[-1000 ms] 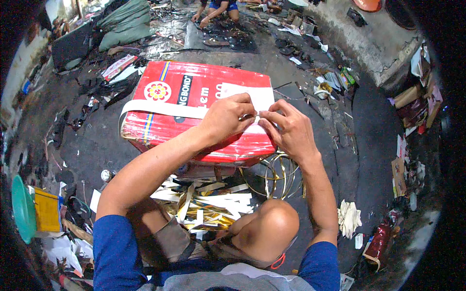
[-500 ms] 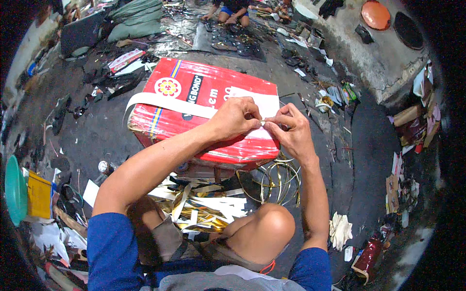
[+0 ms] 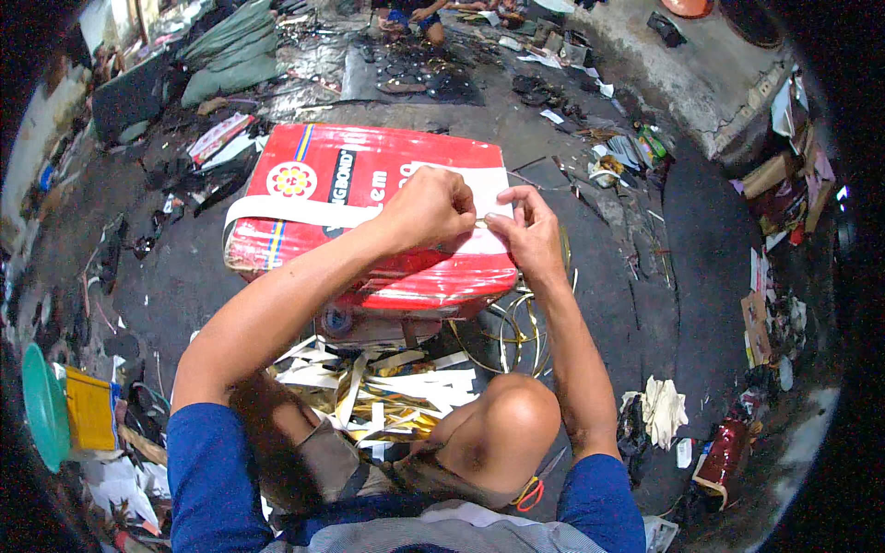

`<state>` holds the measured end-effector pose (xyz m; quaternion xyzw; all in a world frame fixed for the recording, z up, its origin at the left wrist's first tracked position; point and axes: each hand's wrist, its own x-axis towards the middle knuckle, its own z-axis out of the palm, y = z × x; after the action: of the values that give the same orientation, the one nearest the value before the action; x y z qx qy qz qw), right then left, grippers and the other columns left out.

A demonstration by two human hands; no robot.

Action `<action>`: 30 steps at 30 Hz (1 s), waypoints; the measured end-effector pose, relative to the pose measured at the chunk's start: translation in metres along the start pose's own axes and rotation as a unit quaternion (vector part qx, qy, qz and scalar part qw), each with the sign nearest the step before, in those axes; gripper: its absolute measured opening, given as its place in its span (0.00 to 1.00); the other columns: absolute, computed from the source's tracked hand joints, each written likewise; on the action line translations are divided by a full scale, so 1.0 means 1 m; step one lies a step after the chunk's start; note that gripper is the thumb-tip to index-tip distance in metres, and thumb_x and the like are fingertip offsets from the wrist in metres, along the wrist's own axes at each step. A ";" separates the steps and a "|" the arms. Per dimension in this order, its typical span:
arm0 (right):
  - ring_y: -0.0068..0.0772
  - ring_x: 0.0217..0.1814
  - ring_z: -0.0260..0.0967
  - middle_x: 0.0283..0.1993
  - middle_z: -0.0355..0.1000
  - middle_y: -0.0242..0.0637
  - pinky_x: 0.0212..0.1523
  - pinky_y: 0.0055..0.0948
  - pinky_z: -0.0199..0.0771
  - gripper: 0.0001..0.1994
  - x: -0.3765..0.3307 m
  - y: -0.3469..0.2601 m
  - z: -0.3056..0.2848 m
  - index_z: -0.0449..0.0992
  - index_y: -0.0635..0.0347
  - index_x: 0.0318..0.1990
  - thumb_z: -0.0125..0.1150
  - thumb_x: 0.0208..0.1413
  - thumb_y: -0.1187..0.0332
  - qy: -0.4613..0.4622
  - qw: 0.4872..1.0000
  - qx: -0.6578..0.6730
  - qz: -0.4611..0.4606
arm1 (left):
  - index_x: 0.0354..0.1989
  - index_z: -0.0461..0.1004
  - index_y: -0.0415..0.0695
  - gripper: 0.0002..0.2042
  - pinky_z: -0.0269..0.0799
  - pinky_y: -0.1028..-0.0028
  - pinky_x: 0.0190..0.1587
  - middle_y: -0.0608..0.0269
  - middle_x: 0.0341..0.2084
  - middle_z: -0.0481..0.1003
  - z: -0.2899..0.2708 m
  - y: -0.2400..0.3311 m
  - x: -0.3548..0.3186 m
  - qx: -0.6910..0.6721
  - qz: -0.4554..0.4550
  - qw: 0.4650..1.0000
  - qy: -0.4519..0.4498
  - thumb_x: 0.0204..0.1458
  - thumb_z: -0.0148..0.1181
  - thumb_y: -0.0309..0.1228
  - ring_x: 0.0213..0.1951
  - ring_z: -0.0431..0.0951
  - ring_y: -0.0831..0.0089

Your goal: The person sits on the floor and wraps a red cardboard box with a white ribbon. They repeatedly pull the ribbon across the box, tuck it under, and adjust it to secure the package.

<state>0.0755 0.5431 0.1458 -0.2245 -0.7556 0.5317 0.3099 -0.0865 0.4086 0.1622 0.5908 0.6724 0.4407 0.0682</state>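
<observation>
In front of me stands a red box (image 3: 406,281) wrapped in shiny clear plastic. A white strip (image 3: 304,211) curves over its left edge and runs along its top to my left hand (image 3: 429,207). That hand is closed in a pinch at the strip's end, where a small yellowish bit shows at the fingertips. Close on its right, my right hand (image 3: 533,235) has its thumb stretched toward that end, with the forefinger bent and apart from the thumb. A white patch (image 3: 489,189) on the box lies beneath and between the hands.
White and gold strips (image 3: 406,392) lie heaped before my knees, beside coiled gold bands (image 3: 521,332). Orange-handled scissors (image 3: 532,493) lie by my right knee. A green basin (image 3: 44,405) stands at left, a crumpled cloth (image 3: 662,412) at right. Another person (image 3: 419,23) sits at the far side.
My right thumb and forefinger have parted from their pinch, and the right hand has opened a little. My left hand stays pinched. The whole view has shifted slightly.
</observation>
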 end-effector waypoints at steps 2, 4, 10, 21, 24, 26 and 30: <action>0.15 0.27 0.63 0.26 0.67 0.25 0.28 0.23 0.64 0.13 -0.007 0.004 0.001 0.71 0.57 0.43 0.67 0.63 0.61 0.037 0.999 0.020 -0.033 | 0.29 0.85 0.38 0.06 0.77 0.66 0.33 0.54 0.25 0.82 0.001 -0.004 -0.001 0.025 0.048 0.999 0.009 0.48 0.69 0.29 0.28 0.83 0.66; 0.17 0.28 0.62 0.26 0.67 0.26 0.30 0.25 0.64 0.12 -0.012 0.004 -0.003 0.71 0.58 0.41 0.63 0.66 0.60 0.015 1.000 0.006 -0.014 | 0.28 0.85 0.38 0.06 0.79 0.65 0.35 0.51 0.25 0.81 0.010 0.000 -0.001 -0.021 0.072 0.997 0.026 0.46 0.68 0.28 0.29 0.83 0.61; 0.17 0.25 0.58 0.24 0.63 0.25 0.27 0.27 0.62 0.14 -0.013 0.014 -0.015 0.69 0.55 0.34 0.57 0.71 0.59 0.001 0.986 -0.099 -0.137 | 0.31 0.84 0.35 0.06 0.78 0.67 0.35 0.53 0.28 0.81 0.030 0.018 0.003 -0.117 0.019 0.992 0.034 0.49 0.68 0.26 0.30 0.83 0.64; 0.13 0.14 0.52 0.22 0.60 0.19 0.11 0.19 0.48 0.14 -0.031 0.027 -0.011 0.68 0.47 0.38 0.57 0.70 0.50 -0.047 0.870 0.446 0.206 | 0.30 0.83 0.35 0.04 0.76 0.73 0.33 0.59 0.25 0.80 0.042 0.018 0.013 -0.063 0.055 0.996 0.037 0.50 0.68 0.24 0.28 0.80 0.73; 0.18 0.19 0.64 0.23 0.68 0.25 0.18 0.23 0.65 0.23 -0.009 0.007 -0.023 0.74 0.52 0.36 0.55 0.68 0.41 -0.037 0.954 0.229 0.191 | 0.29 0.84 0.37 0.02 0.76 0.73 0.34 0.61 0.27 0.80 0.039 0.014 0.014 -0.121 0.019 0.992 0.022 0.50 0.68 0.23 0.29 0.80 0.74; 0.28 0.23 0.72 0.25 0.73 0.33 0.24 0.28 0.73 0.23 0.012 -0.005 -0.012 0.77 0.57 0.35 0.55 0.68 0.44 0.041 0.994 -0.024 0.101 | 0.29 0.83 0.37 0.02 0.76 0.74 0.34 0.61 0.27 0.80 0.039 0.011 0.013 -0.129 0.015 0.991 0.016 0.50 0.68 0.23 0.29 0.80 0.75; 0.60 0.42 0.78 0.38 0.77 0.60 0.42 0.52 0.79 0.20 0.038 -0.007 -0.002 0.80 0.68 0.33 0.58 0.63 0.56 0.079 0.940 -0.329 -0.040 | 0.29 0.83 0.37 0.03 0.76 0.75 0.35 0.61 0.27 0.81 0.037 0.007 0.012 -0.078 0.044 0.996 0.025 0.49 0.68 0.23 0.29 0.80 0.76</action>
<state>0.0502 0.5671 0.1615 -0.3246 -0.8700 0.2211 0.2980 -0.0625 0.4374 0.1498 0.6015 0.6108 0.5090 0.0778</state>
